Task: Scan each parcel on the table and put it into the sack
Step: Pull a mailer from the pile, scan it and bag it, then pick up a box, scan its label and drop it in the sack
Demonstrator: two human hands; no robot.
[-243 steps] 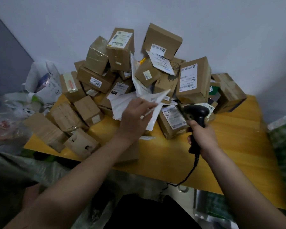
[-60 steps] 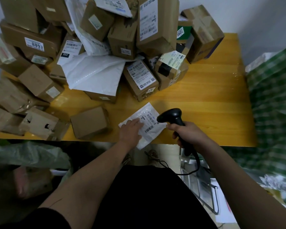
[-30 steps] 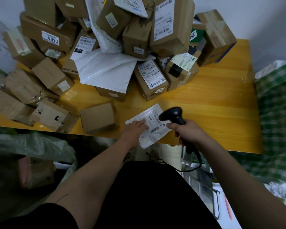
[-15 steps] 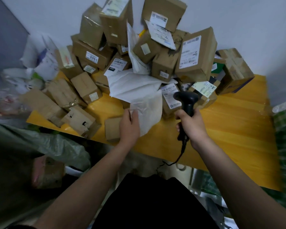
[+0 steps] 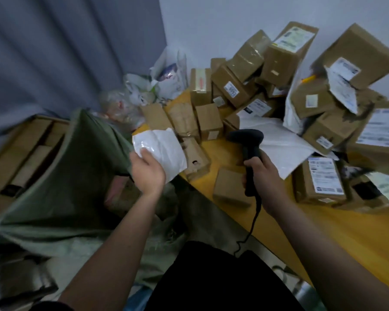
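Note:
My left hand (image 5: 147, 172) grips a small white plastic mailer (image 5: 162, 149) in the air, over the table's left edge and just right of the open mouth of the green sack (image 5: 61, 176). A brown parcel lies inside the sack. My right hand (image 5: 259, 176) grips the black handheld scanner (image 5: 247, 141) by its handle above the yellow table (image 5: 346, 232), its cable hanging down. A tall heap of cardboard parcels (image 5: 279, 63) with white labels covers the back of the table. A large white mailer (image 5: 281, 142) lies among them.
A small plain box (image 5: 230, 189) sits near the table's front edge by the scanner. Plastic bags (image 5: 164, 79) are piled at the table's far left corner. Flat cardboard cartons (image 5: 20, 149) lean behind the sack. A grey curtain hangs at the left.
My left hand lifted the white mailer off the table and carried it left towards the sack. My view swung left, bringing the sack into sight. The scanner stayed in my right hand.

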